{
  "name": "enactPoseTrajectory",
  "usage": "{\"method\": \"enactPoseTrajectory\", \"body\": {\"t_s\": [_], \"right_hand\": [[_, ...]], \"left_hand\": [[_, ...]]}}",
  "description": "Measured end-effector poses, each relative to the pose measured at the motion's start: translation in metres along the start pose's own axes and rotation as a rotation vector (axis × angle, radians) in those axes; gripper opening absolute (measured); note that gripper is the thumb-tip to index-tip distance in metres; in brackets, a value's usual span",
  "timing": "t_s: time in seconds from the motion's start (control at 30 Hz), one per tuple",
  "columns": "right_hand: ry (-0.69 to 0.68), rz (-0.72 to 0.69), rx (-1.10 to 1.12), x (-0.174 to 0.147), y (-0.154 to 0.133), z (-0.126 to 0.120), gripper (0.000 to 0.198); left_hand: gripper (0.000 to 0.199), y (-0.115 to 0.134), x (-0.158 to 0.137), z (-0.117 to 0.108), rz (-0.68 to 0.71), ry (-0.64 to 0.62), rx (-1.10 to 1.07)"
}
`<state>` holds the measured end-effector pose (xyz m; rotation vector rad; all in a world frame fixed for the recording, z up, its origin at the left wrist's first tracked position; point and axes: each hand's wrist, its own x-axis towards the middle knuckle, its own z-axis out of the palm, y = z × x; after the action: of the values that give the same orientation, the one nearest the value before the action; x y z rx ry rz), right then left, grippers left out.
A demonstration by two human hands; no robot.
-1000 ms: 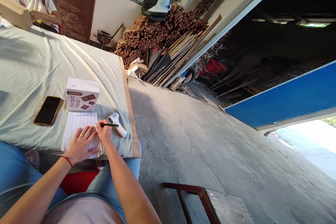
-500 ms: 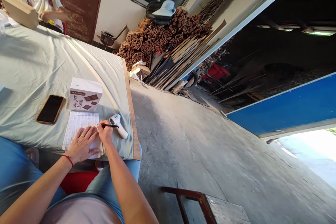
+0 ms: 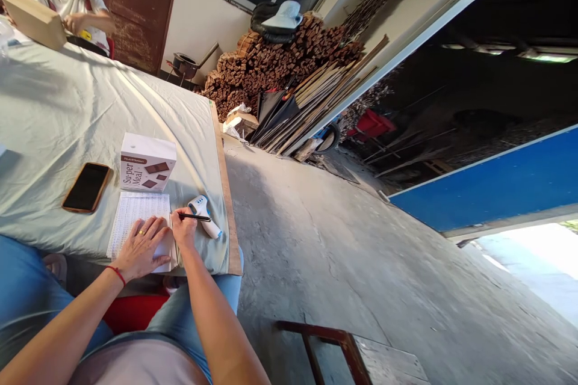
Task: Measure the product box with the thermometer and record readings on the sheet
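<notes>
Covered in rows of small writing, a notebook lies near the table's front edge. My left hand rests flat across its lower part, fingers stretched out. A black pen is gripped in my right hand, at the notebook's right edge; the hand hides part of that edge. Just right of this hand lies a white and blue infrared thermometer, partly covered by the pen. A white "Super Meal" box stands upright behind the notebook. To the left is a smartphone with its dark screen facing up.
A pale cloth covers the table, whose wooden edge runs along the right. Across it sits another person behind a cardboard box. A wooden stool stands on the concrete floor at lower right. Firewood is stacked by the wall.
My right hand has moved slightly right with the pen, toward the thermometer. My left hand has stayed in place. The other person's arm and head have shifted slightly.
</notes>
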<state>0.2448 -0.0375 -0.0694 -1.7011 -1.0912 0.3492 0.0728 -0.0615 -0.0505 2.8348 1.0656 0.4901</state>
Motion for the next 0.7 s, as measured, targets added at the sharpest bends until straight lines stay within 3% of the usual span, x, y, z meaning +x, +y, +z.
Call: {"method": "enactPoseTrajectory", "body": {"t_s": [0.47,0.7], "right_hand": [[-0.083,0.039,-0.167,-0.001,-0.017,-0.010,0.007],[-0.054,0.039,-0.177,0.000,-0.013,-0.014,0.008]], "left_hand": [[0.063,0.003,0.004,-0.008,-0.013,-0.082,-0.022],[0.066,0.008,0.011,-0.017,0.003,-0.145,-0.105]]}}
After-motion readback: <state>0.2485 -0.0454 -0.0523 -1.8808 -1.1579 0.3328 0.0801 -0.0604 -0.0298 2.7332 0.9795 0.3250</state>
